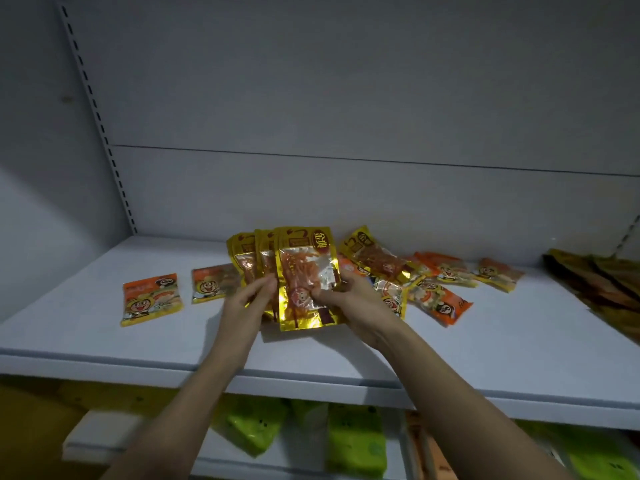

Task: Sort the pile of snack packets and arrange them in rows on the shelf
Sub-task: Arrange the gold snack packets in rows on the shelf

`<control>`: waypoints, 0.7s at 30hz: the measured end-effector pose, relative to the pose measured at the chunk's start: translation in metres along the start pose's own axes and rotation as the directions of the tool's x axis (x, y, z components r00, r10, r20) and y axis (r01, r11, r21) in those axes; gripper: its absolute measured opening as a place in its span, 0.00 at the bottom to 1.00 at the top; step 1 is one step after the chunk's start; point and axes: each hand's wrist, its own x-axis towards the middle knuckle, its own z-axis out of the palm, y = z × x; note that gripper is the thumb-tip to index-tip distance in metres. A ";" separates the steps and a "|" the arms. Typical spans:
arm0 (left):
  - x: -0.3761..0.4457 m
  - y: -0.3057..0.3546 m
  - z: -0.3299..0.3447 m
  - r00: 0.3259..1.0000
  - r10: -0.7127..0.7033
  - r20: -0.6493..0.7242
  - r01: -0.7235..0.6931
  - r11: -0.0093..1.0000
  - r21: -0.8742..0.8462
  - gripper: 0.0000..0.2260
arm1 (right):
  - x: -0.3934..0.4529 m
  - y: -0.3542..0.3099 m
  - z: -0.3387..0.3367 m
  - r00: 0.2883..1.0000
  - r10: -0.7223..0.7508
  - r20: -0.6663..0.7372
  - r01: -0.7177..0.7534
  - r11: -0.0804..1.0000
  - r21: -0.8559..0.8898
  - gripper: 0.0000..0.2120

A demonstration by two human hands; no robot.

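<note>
Because you gather like with like, both hands, left hand (250,299) and right hand (341,295), curl fingers round the fanned gold packets (304,271) above the shelf (346,355), apart from the orange packets (151,299).

Around the fanned gold packets (304,271) held upright mid-shelf, the white shelf (485,358) lies bare in front of them, right to its edge. Left of them, two orange packets (151,299) lie flat with open strips between. Right of them, a jumbled pile of orange packets (436,289) blocks the way; further right, dark gold bags (602,289) crowd the end. Above, open space.
</note>
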 end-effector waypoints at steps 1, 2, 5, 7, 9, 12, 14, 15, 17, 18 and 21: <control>0.000 -0.001 0.014 1.000 -0.012 -0.013 0.012 1.000 -0.016 0.18 | 0.003 0.001 -0.007 1.000 -0.005 0.018 0.005 1.000 0.016 0.13; 0.001 -0.003 0.027 0.999 -0.023 -0.039 0.022 0.999 -0.031 0.19 | 0.006 0.001 -0.016 0.999 -0.019 0.032 0.019 1.000 0.005 0.13; 0.006 -0.009 0.064 0.989 -0.040 -0.144 0.037 0.999 -0.022 0.18 | 0.015 -0.001 -0.046 0.994 -0.085 0.063 0.097 0.971 -0.217 0.15; 0.008 -0.015 0.083 0.977 -0.041 -0.207 0.039 0.999 -0.012 0.17 | 0.022 -0.004 -0.068 0.994 -0.103 0.043 0.111 0.917 -0.383 0.14; 0.009 -0.018 0.096 0.962 -0.039 -0.272 0.039 0.999 -0.006 0.17 | 0.038 -0.010 -0.097 0.985 -0.145 -0.095 0.080 0.866 -0.493 0.12; 0.012 -0.016 0.103 0.945 -0.016 -0.326 0.020 1.000 0.011 0.17 | 0.070 -0.025 -0.143 0.945 -0.265 -0.194 0.011 0.616 -0.788 0.13; 0.010 -0.015 0.105 0.940 -0.021 -0.339 0.037 0.998 0.040 0.17 | 0.087 -0.028 -0.163 0.959 -0.230 -0.164 -0.095 0.284 -0.954 0.21; 0.008 -0.015 0.105 0.939 -0.021 -0.344 0.044 0.997 0.061 0.17 | 0.094 -0.028 -0.168 0.973 -0.166 -0.161 -0.133 0.168 -0.977 0.26; 0.009 -0.015 0.106 0.930 -0.027 -0.366 0.060 0.995 0.080 0.18 | 0.102 -0.029 -0.170 0.984 -0.030 -0.174 -0.171 0.086 -0.981 0.32; 0.010 -0.015 0.106 0.923 -0.038 -0.382 0.073 0.994 0.077 0.19 | 0.104 -0.029 -0.170 0.986 0.021 -0.168 -0.169 0.065 -0.983 0.32; 0.011 -0.016 0.103 0.910 -0.067 -0.408 0.105 0.992 0.072 0.18 | 0.107 -0.025 -0.169 0.985 0.042 -0.167 -0.166 -0.008 -0.986 0.31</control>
